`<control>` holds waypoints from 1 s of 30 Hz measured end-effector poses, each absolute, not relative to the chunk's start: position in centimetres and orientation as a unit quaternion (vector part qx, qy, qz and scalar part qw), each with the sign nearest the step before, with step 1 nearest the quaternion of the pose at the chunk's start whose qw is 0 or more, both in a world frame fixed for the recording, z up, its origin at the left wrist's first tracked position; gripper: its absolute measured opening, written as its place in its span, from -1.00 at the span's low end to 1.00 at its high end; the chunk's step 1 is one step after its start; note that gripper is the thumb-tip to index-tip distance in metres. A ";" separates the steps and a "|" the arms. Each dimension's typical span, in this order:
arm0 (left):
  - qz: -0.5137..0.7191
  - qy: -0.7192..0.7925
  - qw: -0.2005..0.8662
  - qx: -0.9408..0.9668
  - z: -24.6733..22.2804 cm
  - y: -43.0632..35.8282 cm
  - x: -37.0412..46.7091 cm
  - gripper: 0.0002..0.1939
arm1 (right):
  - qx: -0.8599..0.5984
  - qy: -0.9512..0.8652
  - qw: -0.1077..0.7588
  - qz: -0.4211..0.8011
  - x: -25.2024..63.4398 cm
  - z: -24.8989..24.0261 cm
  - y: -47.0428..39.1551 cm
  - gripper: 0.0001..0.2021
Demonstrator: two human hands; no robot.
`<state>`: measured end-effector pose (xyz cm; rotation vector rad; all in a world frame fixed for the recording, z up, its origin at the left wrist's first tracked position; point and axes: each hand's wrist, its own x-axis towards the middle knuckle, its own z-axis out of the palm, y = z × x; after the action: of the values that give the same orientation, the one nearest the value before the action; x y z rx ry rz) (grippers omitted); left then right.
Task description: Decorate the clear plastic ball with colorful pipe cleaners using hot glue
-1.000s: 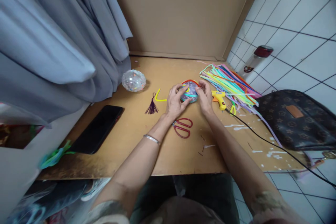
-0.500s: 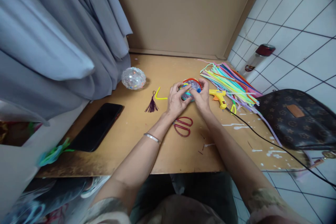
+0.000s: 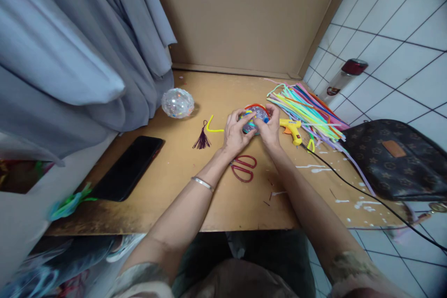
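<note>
Between my two hands is a round clear ball (image 3: pixel 257 111) with colored pipe cleaners on it; a red-orange one arcs along its far edge, and blue and yellow bits show by my fingers. My left hand (image 3: pixel 236 131) closes round its left side, thumb pressed on the front. From the right, my right hand (image 3: pixel 268 125) grips it, its thumb near a blue piece. A bent yellow pipe cleaner (image 3: pixel 215 130) lies just left of my left hand, beside a dark purple tassel (image 3: pixel 201 138). Below my wrists rest red-handled scissors (image 3: pixel 244 168), their blades partly hidden.
A yellow glue gun (image 3: pixel 293 130) with a black cord lies right of my hands, by a heap of pipe cleaners (image 3: pixel 303 107). A brown patterned bag (image 3: pixel 401 163) sits at the right edge. Leftward are a second clear ball (image 3: pixel 178 103) and a black phone (image 3: pixel 128 168).
</note>
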<state>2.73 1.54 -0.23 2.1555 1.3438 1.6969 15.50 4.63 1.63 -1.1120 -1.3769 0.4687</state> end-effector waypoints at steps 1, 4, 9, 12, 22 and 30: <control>0.554 0.440 0.044 0.705 -0.2 1.5 2.7 -0.52 | -0.480 -0.596 0.611 0.204 15.5 1.6 4.7 -0.51; 0.551 0.438 0.040 0.709 -0.3 1.5 2.7 -0.51 | -0.468 -0.591 0.620 0.218 15.6 1.5 4.8 -0.49; 0.537 0.450 0.040 0.713 -0.3 1.5 2.7 -0.48 | -0.465 -0.588 0.619 0.232 15.5 1.6 4.8 -0.48; 0.537 0.449 0.044 0.713 0.0 1.4 2.7 -0.42 | -0.461 -0.577 0.628 0.247 15.5 1.8 4.6 -0.47; 0.608 0.418 0.138 0.660 0.7 1.0 2.3 -0.64 | -0.455 -0.554 0.630 0.298 16.4 2.0 4.0 -0.43; 0.700 0.374 0.284 0.538 0.5 1.6 2.3 -0.85 | -0.417 -0.523 0.656 0.349 16.3 2.6 3.1 -0.40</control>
<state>2.31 1.57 0.52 1.4409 1.0020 1.8722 16.29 3.08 2.61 -0.9444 -1.1853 0.7913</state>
